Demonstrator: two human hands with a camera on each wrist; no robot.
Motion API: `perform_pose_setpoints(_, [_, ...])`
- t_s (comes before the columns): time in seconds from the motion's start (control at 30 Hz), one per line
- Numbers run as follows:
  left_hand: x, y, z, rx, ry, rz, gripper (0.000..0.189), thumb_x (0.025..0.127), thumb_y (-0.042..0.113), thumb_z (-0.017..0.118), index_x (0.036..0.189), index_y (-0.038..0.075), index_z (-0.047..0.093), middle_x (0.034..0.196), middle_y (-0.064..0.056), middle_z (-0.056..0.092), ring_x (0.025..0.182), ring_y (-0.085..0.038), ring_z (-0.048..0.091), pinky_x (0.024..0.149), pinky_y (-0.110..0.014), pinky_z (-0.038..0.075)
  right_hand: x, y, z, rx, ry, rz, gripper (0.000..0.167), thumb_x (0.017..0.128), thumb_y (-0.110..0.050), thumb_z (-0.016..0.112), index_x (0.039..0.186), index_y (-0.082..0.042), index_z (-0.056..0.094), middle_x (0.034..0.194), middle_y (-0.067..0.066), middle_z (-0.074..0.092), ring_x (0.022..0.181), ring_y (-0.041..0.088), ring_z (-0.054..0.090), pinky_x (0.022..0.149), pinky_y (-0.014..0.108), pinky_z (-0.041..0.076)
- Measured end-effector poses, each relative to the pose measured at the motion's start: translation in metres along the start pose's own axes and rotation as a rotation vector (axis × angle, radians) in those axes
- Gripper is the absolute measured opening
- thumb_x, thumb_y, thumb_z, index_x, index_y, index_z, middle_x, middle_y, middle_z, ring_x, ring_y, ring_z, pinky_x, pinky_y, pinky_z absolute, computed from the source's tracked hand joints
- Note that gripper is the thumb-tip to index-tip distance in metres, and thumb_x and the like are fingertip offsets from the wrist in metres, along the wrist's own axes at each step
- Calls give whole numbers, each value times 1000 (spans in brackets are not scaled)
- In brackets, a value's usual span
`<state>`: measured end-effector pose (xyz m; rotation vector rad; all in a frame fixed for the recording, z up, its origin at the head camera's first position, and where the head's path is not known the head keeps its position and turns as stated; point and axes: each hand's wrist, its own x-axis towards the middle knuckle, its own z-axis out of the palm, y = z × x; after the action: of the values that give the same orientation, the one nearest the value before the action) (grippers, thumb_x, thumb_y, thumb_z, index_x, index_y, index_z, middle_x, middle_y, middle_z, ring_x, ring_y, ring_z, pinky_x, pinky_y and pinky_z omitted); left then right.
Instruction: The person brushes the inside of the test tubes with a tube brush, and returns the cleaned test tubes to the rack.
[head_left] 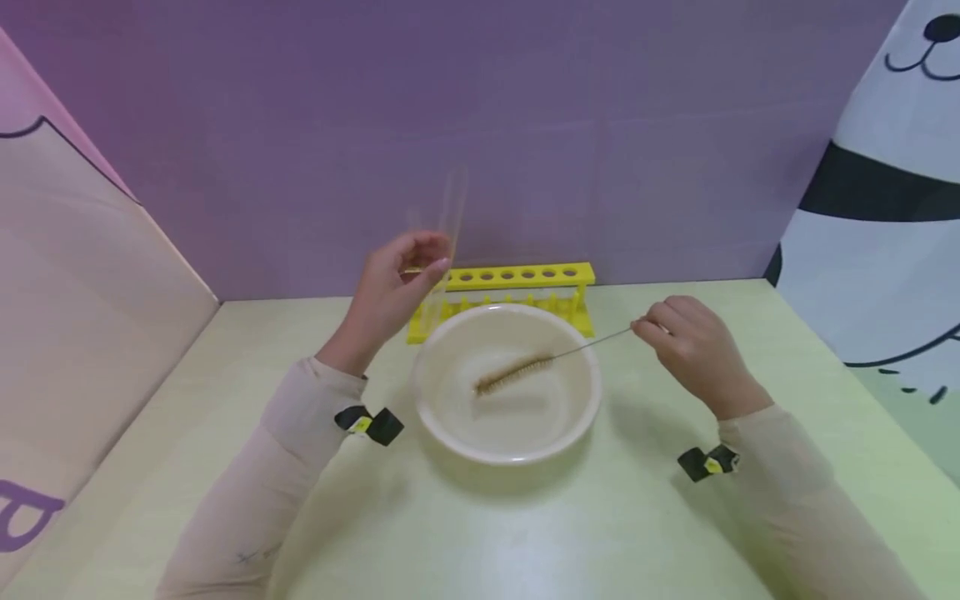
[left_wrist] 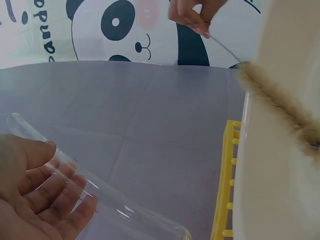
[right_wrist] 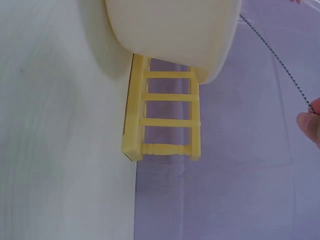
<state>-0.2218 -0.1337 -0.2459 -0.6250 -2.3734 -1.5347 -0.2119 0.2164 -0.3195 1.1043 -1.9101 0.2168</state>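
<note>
In the head view my left hand [head_left: 397,279] holds a clear glass test tube [head_left: 453,204] between thumb and fingers, tilted, above the basin's back left edge. The left wrist view shows the tube [left_wrist: 117,200] lying across the fingers of that hand [left_wrist: 45,195], its rounded end past the thumb. My right hand [head_left: 690,350] pinches the twisted wire handle of a test tube brush [head_left: 517,373]. The brown bristles hang over a white basin [head_left: 508,457]. In the right wrist view only the thumb and fingertip [right_wrist: 311,125] show, at the end of the wire [right_wrist: 277,57].
A yellow test tube rack [head_left: 517,275] stands right behind the basin, its top bar pierced with several holes. Behind the pale table [head_left: 495,542] rises a purple backdrop [head_left: 525,125]. Printed cloth panels [head_left: 892,275] flank both sides.
</note>
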Motion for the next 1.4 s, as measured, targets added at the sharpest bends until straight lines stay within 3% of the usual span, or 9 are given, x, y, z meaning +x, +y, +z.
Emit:
perform_pose_setpoints(0.2, [-11,-11,-2,37,-85,-16,30,94,12,58,121,1,58,110,-15,63,99,-20,60,81,-31,52,3,5,-9,-27,25,5,15,68,15,68,78,4,65,71,15,57,62,30,53,59,42,48])
perform_pose_setpoints(0.47, [-29,-27,-7,126,-166,1,28,93,10,59,119,1,59,106,-15,65,98,-23,61,81,-38,52,3,10,-14,-60,64,39,7,77,11,64,76,4,63,70,15,57,61,31,53,57,42,46])
perform_pose_setpoints(0.67, [-44,-36,-12,219,-184,19,27,91,8,61,117,2,62,102,-11,68,92,-22,62,79,-40,51,8,11,-20,-65,177,38,11,81,13,59,74,5,63,68,16,56,57,32,50,52,41,39])
perform_pose_setpoints(0.83, [-51,-42,-15,267,-211,28,26,90,6,63,115,1,64,106,-12,68,90,-23,64,78,-38,52,10,14,-26,-89,195,38,13,86,9,57,75,4,62,68,16,57,56,33,50,51,44,41])
perform_pose_setpoints(1.07, [-59,-52,-16,357,-249,48,23,89,5,63,112,2,66,107,-11,67,90,-22,63,76,-38,53,13,15,-30,-79,246,57,13,84,11,57,73,4,61,69,18,58,58,36,51,54,47,41])
perform_pose_setpoints(1.23, [-65,-55,-16,422,-249,76,23,88,5,64,110,3,67,109,-11,67,89,-24,63,77,-40,53,17,15,-33,-82,281,74,21,91,2,55,71,4,61,68,18,57,59,38,51,55,48,40])
perform_pose_setpoints(1.4, [-69,-58,-15,453,-250,83,23,88,5,65,111,3,67,107,-11,67,88,-23,63,76,-39,53,19,17,-38,-88,285,87,12,83,9,60,72,3,61,70,18,57,61,39,50,55,49,38])
